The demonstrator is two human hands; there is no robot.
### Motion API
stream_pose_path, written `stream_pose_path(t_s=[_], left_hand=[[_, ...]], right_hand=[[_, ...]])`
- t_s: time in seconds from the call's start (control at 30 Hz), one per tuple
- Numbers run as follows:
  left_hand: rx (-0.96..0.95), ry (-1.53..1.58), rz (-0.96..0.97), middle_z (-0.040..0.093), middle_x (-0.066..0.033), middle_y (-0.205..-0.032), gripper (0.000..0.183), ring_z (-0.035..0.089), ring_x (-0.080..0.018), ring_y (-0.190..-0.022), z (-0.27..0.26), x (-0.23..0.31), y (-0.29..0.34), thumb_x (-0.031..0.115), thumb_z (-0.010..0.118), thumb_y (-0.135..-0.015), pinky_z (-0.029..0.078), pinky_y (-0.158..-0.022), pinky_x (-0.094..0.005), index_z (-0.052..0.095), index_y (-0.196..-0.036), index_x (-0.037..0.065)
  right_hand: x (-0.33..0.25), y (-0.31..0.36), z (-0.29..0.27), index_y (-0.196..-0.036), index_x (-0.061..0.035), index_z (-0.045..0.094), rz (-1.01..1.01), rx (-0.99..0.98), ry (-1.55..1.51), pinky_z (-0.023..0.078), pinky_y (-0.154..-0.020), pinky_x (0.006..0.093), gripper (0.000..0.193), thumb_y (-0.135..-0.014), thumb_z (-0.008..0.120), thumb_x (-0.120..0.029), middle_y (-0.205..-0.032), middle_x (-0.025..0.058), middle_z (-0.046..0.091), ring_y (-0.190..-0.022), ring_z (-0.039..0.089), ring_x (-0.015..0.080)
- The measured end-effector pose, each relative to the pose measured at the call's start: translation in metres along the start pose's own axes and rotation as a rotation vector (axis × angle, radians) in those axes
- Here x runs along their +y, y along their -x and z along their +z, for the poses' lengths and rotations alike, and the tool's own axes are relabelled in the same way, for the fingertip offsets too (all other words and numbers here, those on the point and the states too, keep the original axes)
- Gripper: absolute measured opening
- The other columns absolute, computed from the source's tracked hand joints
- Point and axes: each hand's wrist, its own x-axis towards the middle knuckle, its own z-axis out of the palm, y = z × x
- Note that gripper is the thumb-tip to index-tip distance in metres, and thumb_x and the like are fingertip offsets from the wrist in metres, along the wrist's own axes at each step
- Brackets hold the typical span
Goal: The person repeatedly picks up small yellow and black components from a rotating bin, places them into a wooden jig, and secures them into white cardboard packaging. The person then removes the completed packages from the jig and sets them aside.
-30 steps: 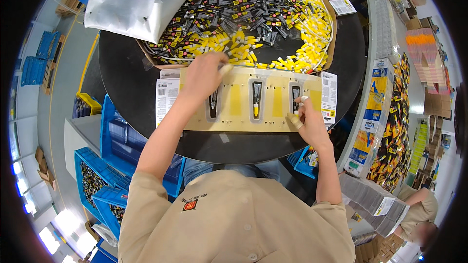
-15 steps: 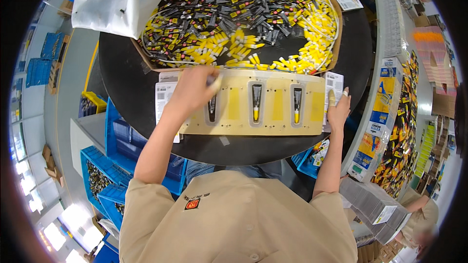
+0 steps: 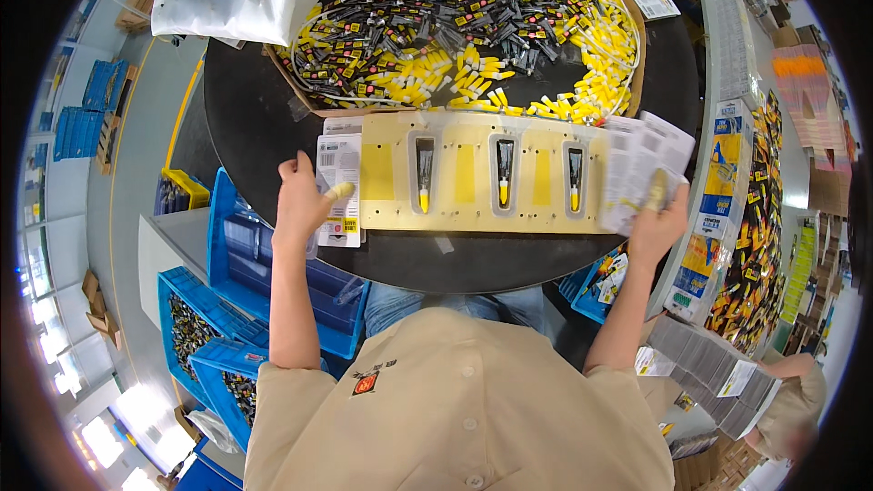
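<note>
A cream-coloured jig board (image 3: 468, 218) lies before me on the round black table. Three clear plastic blisters sit in it, each holding a small black tube (image 3: 424, 173) with a yellow cap. My left hand (image 3: 305, 195) is at the board's left end, fingers apart, its covered thumb on a stack of printed backing cards (image 3: 338, 159). Beyond the right end, my right hand (image 3: 661, 225) grips printed cards (image 3: 647, 156) under its covered thumb. Those cards are blurred and fanned, overlapping the board's end; how many it holds I cannot tell.
Beyond the board, a large open carton (image 3: 639, 64) holds a heap of black and yellow tubes. A white plastic bag (image 3: 223, 2) hangs at the far left. Blue bins (image 3: 273, 259) stand below the table on the left. Stacked grey cards (image 3: 700, 364) lie at the lower right.
My left hand has left the leftmost blister and moved to the cards at the left end. The right hand has taken hold of cards at the right end and shifted them. The view has shifted slightly.
</note>
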Motion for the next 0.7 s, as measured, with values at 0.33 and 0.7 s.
stream_pose_path(t_s=[0.33, 0.7], left_hand=[[-0.187, 0.28, 0.14, 0.069, -0.0188, -0.082, 0.028, 0.069, -0.0315, -0.067, -0.055, 0.035, 0.013, 0.014, 0.072, -0.083, 0.054, -0.064, -0.0382, 0.062, -0.103, -0.002], [-0.006, -0.093, 0.669, 0.031, -0.0253, -0.151, 0.072, 0.064, -0.0461, -0.094, 0.039, 0.079, 0.026, 0.019, 0.079, -0.075, 0.058, -0.072, -0.0424, 0.046, -0.138, 0.005]], right_hand=[[-0.058, 0.074, 0.1, -0.119, 0.0022, 0.051, 0.0, -0.34, -0.126, 0.047, -0.079, 0.0492, 0.03, -0.096, 0.055, -0.015, -0.099, 0.0308, 0.062, -0.096, 0.058, 0.0507], [-0.001, 0.059, 0.06, -0.142, -0.0091, 0.047, -0.276, -0.359, 0.524, 0.015, -0.112, 0.0623, 0.057, -0.087, 0.057, -0.01, -0.149, 0.0218, 0.033, -0.142, 0.021, 0.0445]])
